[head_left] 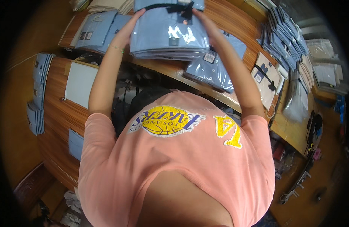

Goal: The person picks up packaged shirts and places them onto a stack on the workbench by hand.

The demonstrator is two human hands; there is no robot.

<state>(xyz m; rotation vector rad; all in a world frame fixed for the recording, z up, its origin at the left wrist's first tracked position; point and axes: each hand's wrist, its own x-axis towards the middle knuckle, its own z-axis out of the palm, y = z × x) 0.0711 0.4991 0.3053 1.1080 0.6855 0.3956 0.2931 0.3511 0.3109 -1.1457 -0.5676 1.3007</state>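
Note:
A thick stack of folded light-blue cloth packs in clear plastic (155, 36) is held at the far edge of the table. A black ribbon with a bow (186, 11) crosses its top. My left hand (133, 23) presses against the stack's left side, and my right hand (205, 23) grips its right side near the bow. The tips of both hands are partly hidden behind the stack. Just right of the stack and under my right forearm, another blue pack in plastic (216, 68) lies on the table.
Folded blue packs (97, 30) lie at the back left, and more are piled at the far right (284, 36). A beige pack with a black ribbon (266, 77) lies right of my forearm. A white sheet (83, 84) and stacked blue packs (40, 94) are on the left wooden table (57, 113).

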